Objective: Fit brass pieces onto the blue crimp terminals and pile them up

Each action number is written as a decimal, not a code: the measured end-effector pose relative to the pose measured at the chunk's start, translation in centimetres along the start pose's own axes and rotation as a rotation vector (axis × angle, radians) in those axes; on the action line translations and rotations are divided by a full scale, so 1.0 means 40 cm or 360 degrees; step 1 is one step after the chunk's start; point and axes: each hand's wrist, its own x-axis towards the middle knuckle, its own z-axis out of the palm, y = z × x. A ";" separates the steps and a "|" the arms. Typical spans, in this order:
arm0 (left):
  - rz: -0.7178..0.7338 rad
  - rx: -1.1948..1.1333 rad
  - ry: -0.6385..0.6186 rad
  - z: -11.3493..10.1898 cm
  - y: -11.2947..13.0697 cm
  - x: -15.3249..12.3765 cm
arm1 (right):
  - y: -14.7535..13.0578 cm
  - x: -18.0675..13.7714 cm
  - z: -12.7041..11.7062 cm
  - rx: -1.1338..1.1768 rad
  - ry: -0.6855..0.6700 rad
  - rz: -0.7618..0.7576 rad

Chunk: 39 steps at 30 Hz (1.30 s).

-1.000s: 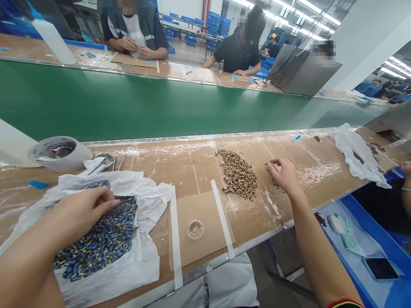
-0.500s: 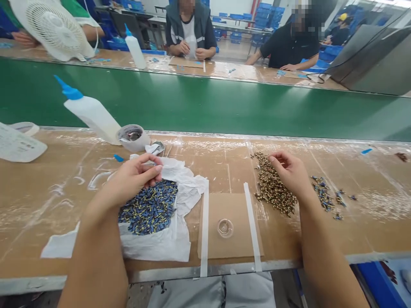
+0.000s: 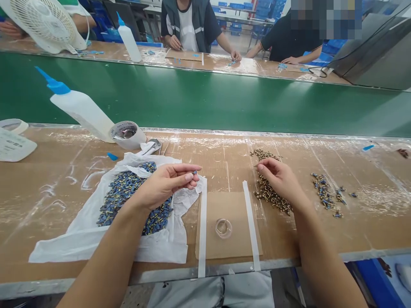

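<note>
OK so the left hand (image 3: 171, 182) has swung right, off the middle of the blue-and-yellow pile (image 3: 120, 192), since half a second ago, and its thumb and finger are pinching one little blue piece (image 3: 195, 172). The pile itself sits on a crumpled white sheet (image 3: 70, 246), partly behind that forearm. My read: that side's gone from picking to having a part ready.

Right hand (image 3: 278, 173) is over the gold pile (image 3: 272, 199), shifted a bit left of where it was, fingertips closed on what looks like a small gold piece (image 3: 255, 166), though it's honestly too tiny to swear to.

Rest of the brown tabletop (image 3: 321, 239), going left to right: blue-nozzled bottle (image 3: 83, 113), tape roll (image 3: 138, 137), then a small clear cup (image 3: 223, 228) on a cardboard square (image 3: 237, 248) with white strips down both sides, and past the gold pile a loose cluster of blue-and-gold bits (image 3: 323, 192).

Beyond that there's a long green belt (image 3: 199, 98), and across it a white fan (image 3: 45, 21), a person in a vest (image 3: 201, 25), another person in black and a big metal box (image 3: 375, 51).
</note>
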 end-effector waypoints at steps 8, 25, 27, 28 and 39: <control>0.0182 0.0588 -0.0133 0.111 -0.079 0.036 | -0.098 -0.063 0.060 0.0384 -0.1257 -0.0204; 0.0086 0.0578 -0.0510 0.161 -0.106 0.019 | -0.106 -0.063 0.154 0.0254 -0.0527 -0.0558; 0.0113 0.0704 -0.0474 0.161 -0.108 0.021 | -0.104 -0.063 0.155 0.0204 -0.0502 -0.0574; 0.0127 0.0776 -0.0454 0.160 -0.109 0.022 | -0.104 -0.063 0.155 0.0185 -0.0498 -0.0578; 0.0143 0.0764 -0.0406 0.158 -0.119 0.030 | -0.107 -0.070 0.161 0.0193 -0.0493 -0.0499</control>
